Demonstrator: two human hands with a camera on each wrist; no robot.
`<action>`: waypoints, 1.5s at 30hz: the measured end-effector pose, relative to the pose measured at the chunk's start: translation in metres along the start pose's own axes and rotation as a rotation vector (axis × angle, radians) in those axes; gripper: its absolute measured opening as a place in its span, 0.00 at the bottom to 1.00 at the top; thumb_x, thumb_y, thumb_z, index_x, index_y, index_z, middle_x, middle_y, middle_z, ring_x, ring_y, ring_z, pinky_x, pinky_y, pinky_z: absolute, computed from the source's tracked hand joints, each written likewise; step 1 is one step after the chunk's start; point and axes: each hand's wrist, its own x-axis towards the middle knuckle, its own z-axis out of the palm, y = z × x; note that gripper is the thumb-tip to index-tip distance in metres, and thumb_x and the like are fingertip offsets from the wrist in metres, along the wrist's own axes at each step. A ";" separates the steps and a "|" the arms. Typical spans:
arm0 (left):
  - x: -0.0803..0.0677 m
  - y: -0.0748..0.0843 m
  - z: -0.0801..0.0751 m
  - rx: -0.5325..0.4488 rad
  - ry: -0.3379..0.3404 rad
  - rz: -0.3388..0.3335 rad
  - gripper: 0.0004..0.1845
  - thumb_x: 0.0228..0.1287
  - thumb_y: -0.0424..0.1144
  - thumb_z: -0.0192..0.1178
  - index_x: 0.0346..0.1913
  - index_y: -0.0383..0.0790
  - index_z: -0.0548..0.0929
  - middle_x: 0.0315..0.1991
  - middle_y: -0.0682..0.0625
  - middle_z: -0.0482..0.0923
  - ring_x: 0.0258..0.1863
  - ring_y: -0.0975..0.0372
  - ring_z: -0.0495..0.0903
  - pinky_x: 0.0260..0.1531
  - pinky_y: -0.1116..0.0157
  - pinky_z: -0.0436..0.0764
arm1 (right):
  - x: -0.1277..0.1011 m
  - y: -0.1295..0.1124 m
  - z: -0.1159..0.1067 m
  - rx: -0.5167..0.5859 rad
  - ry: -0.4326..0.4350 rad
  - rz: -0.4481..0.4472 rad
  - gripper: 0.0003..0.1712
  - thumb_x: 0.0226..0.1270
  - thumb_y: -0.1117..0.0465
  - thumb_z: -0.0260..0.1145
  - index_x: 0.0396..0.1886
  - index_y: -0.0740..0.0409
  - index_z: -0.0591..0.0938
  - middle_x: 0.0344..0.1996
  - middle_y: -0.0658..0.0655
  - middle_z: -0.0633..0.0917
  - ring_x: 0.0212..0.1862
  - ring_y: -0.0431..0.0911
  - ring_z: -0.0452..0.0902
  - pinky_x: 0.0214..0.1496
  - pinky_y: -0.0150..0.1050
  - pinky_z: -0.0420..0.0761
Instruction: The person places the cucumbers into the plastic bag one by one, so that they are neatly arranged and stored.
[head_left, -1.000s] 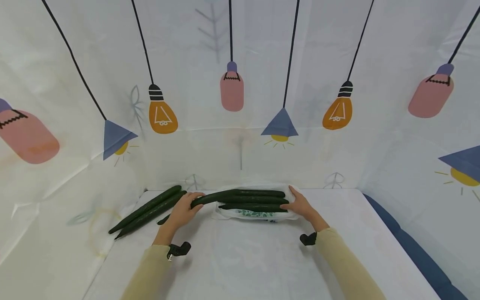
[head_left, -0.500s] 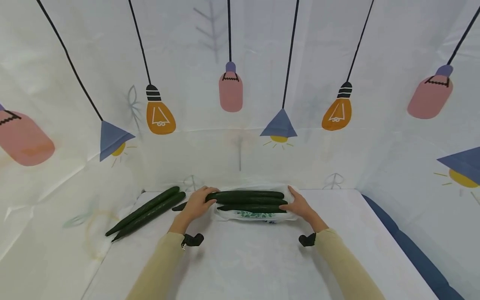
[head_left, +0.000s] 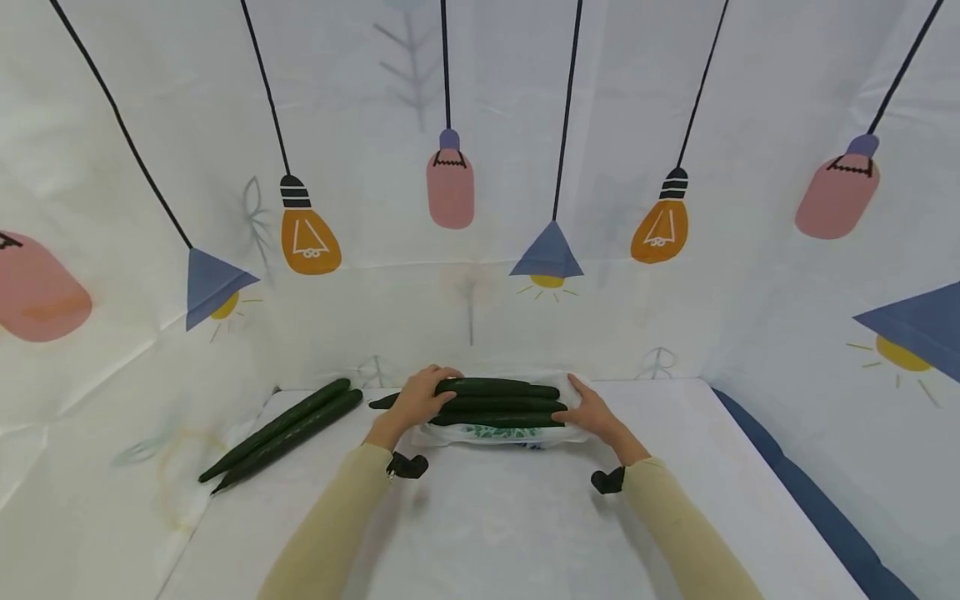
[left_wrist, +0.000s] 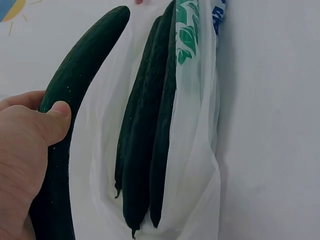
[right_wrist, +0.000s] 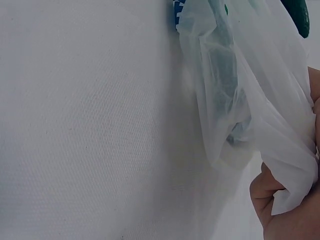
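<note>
Cucumbers (head_left: 498,398) dark green, faintly speckled skin. Plastic bag (left_wrist: 197,165) translucent white, green leaf print plus blue patch near one end. Two loose cucumbers (head_left: 281,429) same dark green. Table (head_left: 487,533) covered in plain white cloth. Sleeves (head_left: 330,533) pale yellow-beige; wrist straps (head_left: 408,465) black. Backdrop (head_left: 480,167) white, printed with hanging lamps on black cords: pink bulbs with purple caps, orange bulbs with black caps, blue cone shades with yellow glow; faint grey sprigs. Dark blue strip (head_left: 810,492) along right edge.
</note>
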 end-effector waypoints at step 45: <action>0.063 0.037 0.060 -0.097 -0.165 -0.027 0.16 0.68 0.36 0.61 0.58 0.46 0.80 0.52 0.46 0.77 0.51 0.53 0.76 0.50 0.52 0.76 | -0.002 0.005 0.003 0.011 0.067 -0.017 0.57 0.53 0.57 0.78 0.77 0.59 0.54 0.73 0.66 0.56 0.72 0.64 0.49 0.65 0.63 0.60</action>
